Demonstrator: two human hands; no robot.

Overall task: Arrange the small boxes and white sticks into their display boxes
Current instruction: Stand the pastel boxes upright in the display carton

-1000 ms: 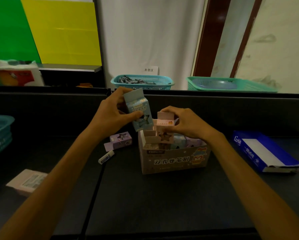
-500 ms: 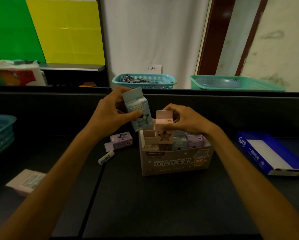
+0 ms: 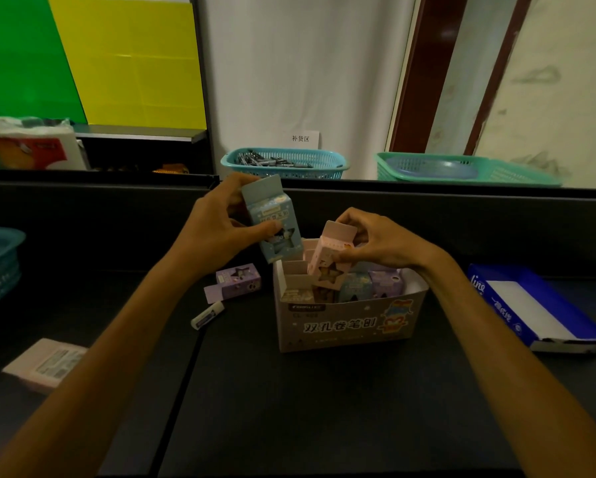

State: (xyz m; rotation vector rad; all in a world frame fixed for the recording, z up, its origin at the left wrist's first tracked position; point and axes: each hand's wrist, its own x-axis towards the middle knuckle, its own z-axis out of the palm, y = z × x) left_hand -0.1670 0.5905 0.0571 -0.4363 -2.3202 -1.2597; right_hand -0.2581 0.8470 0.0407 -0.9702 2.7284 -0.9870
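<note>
The left hand [image 3: 217, 232] grips a pale blue small box [image 3: 274, 220], held upright and clear of the display box [image 3: 348, 322]. The right hand [image 3: 379, 243] pinches a pink small box [image 3: 331, 260] with a star-shaped window, tilted over the display box's rear row.

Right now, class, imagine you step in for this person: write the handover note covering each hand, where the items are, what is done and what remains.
Left hand holds a blue small box up, left of the display box.
Right hand pinches a pink small box, tilted, its lower end in the display box.
Done: several small boxes stand inside.
Left: seat the pink one, add the blue one, then the purple small box and white stick lying on the table.
</note>
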